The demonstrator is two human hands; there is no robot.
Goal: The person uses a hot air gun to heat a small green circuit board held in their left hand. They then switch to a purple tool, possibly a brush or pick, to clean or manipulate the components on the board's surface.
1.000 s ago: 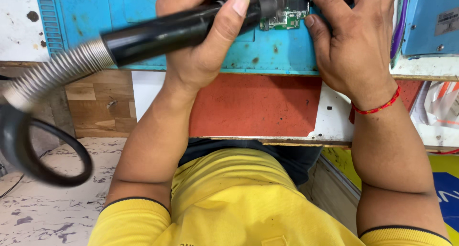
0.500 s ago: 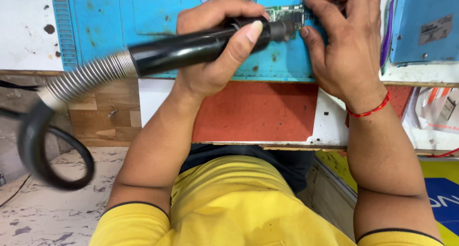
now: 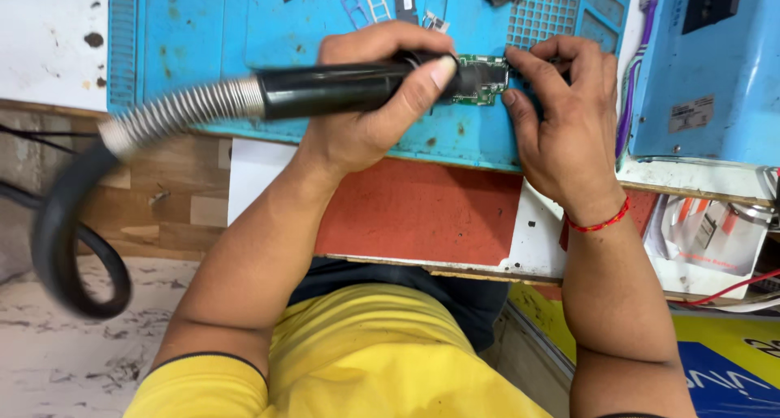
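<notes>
Workbench with a blue mat

The white-topped wooden bench [image 3: 49, 28] carries a blue work mat [image 3: 203, 36] — small metal frames [image 3: 366, 4] and a green circuit board [image 3: 483, 81] lie on it — with a blue box-shaped unit [image 3: 715, 69] just beside it.

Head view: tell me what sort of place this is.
Probably a small electronics repair bench. A blue work mat carries loose metal parts, the left hand holds a black hot-air handle over a green circuit board.

Black hot-air handle [image 3: 341, 89] level over green circuit board [image 3: 481, 81] on mat.
</notes>
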